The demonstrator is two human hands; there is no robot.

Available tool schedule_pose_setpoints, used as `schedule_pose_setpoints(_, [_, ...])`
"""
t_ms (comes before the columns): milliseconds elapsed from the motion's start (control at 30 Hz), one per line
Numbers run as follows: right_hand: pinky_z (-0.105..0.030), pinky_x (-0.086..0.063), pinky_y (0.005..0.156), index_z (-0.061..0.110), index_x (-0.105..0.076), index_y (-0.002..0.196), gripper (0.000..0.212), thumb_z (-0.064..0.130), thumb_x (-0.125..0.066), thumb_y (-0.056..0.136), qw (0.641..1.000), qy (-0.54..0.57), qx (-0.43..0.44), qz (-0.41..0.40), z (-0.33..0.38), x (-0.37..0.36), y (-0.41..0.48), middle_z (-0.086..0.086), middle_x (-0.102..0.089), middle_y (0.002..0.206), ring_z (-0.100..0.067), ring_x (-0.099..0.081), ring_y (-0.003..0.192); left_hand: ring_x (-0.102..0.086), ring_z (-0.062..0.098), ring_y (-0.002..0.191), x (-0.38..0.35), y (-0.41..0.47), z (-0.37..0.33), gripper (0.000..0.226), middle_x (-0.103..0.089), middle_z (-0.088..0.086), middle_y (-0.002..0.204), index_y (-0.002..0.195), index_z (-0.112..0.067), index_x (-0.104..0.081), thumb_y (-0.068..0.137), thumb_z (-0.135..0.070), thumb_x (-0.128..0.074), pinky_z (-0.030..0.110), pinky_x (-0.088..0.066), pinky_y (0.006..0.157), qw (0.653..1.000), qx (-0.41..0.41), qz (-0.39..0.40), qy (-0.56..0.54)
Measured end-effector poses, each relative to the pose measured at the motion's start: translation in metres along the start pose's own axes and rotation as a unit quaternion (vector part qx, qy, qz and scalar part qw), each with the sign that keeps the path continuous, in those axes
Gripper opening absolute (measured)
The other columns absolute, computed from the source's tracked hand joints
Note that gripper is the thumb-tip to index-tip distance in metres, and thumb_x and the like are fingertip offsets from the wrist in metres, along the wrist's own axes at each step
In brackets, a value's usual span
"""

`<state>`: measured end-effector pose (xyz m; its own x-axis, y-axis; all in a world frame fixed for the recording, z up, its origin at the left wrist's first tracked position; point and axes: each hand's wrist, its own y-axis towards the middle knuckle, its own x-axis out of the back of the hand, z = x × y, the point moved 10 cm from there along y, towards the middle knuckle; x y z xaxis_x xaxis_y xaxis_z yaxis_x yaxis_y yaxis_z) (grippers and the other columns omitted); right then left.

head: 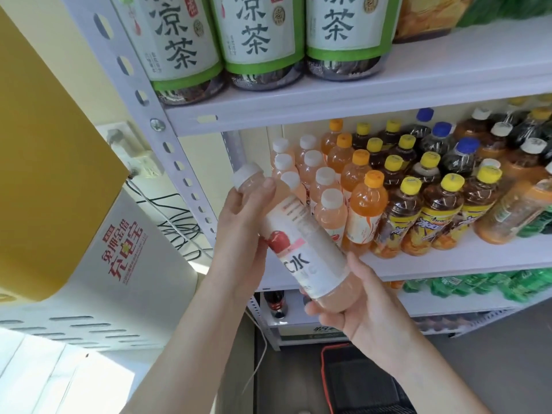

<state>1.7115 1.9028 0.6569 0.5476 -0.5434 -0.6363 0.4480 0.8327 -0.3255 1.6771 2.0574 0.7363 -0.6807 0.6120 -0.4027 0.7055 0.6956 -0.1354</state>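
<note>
Gripping "水"-labelled pink bottle (301, 243): left hand (242, 225), right hand (367, 309); "凉茶" bottles (260, 40) above.

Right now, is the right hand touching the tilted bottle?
Touching. The head view shows the right hand curled round the base of the tilted bottle, thumb against its side; the left hand holds its neck.

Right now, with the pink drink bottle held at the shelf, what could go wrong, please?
The pink drink bottle is tilted, the left hand gripping near its cap and the right hand its base; a slip might drop it. The white-capped bottles stand tightly packed; a nudge might topple them.
</note>
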Motion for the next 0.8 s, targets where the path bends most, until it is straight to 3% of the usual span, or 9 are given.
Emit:
schedule_pose_setpoints(67, [-0.026,-0.053,0.043,0.005,-0.07,0.113,0.064,0.059,-0.057,0.081,0.995,0.049,-0.084,0.013,-0.015,-0.003,-0.002,-0.03,-0.067,0.091,-0.028,-0.065,0.057,-0.065,0.031,0.102,-0.008,-0.001,-0.005,0.061,-0.067,0.016,0.11,0.124,-0.002,-0.054,0.073,-0.028,-0.076,0.042,-0.056,0.083,0.996,-0.002,0.087,-0.004])
schedule_pose_setpoints(167, [-0.022,-0.049,0.036,0.006,-0.075,0.1,0.065,0.063,-0.058,0.075,0.983,0.093,-0.147,0.06,-0.027,-0.009,-0.007,-0.022,-0.067,0.077,-0.021,-0.063,0.047,-0.063,0.032,0.109,-0.019,-0.007,-0.006,0.062,-0.066,0.012,0.116,0.131,-0.002,-0.05,0.075,-0.02,-0.072,0.046,-0.054,0.087,0.985,-0.005,0.173,0.028])
schedule_pose_setpoints(267, [-0.025,-0.053,0.043,0.005,-0.075,0.103,0.064,0.06,-0.056,0.076,0.983,0.079,-0.158,0.053,-0.029,-0.002,-0.008,-0.024,-0.071,0.09,-0.027,-0.07,0.063,-0.066,0.034,0.112,-0.017,-0.01,-0.01,0.067,-0.07,0.013,0.118,0.132,-0.009,-0.052,0.072,-0.021,-0.08,0.05,-0.053,0.092,0.987,-0.051,0.123,0.092])
schedule_pose_setpoints(400, [-0.033,-0.06,0.065,0.017,-0.061,0.129,0.053,0.043,-0.06,0.083,0.996,0.044,-0.082,0.016,-0.01,0.021,-0.003,-0.02,-0.066,0.122,-0.036,-0.069,0.103,-0.071,0.021,0.102,-0.018,-0.02,-0.021,0.068,-0.074,0.001,0.108,0.125,-0.025,-0.052,0.068,-0.034,-0.088,0.031,-0.058,0.08,0.971,-0.137,0.033,0.191])
schedule_pose_setpoints(533, [-0.037,-0.059,0.082,0.012,-0.055,0.132,0.052,0.027,-0.066,0.083,1.0,0.016,-0.015,0.011,0.013,0.035,0.0,-0.018,-0.068,0.121,-0.038,-0.067,0.108,-0.068,0.014,0.103,-0.027,-0.034,-0.029,0.07,-0.067,-0.002,0.111,0.127,-0.035,-0.04,0.072,-0.037,-0.083,0.034,-0.057,0.086,0.937,-0.193,-0.01,0.29])
schedule_pose_setpoints(667, [-0.032,-0.06,0.071,0.007,-0.058,0.125,0.055,0.041,-0.061,0.081,0.999,-0.034,-0.02,-0.017,0.018,0.054,0.003,-0.016,-0.073,0.11,-0.033,-0.071,0.099,-0.068,0.006,0.092,-0.042,-0.045,-0.026,0.072,-0.063,-0.018,0.105,0.124,-0.037,-0.036,0.071,-0.034,-0.084,0.022,-0.055,0.075,0.918,-0.189,0.028,0.348])
schedule_pose_setpoints(800, [-0.027,-0.058,0.058,0.008,-0.062,0.118,0.068,0.06,-0.057,0.074,0.99,-0.131,-0.042,-0.043,0.015,0.072,0.009,-0.014,-0.076,0.098,-0.029,-0.074,0.088,-0.068,0.016,0.093,-0.045,-0.051,-0.014,0.074,-0.065,-0.015,0.105,0.116,-0.044,-0.039,0.062,-0.046,-0.088,0.037,-0.06,0.074,0.908,-0.161,0.027,0.386])
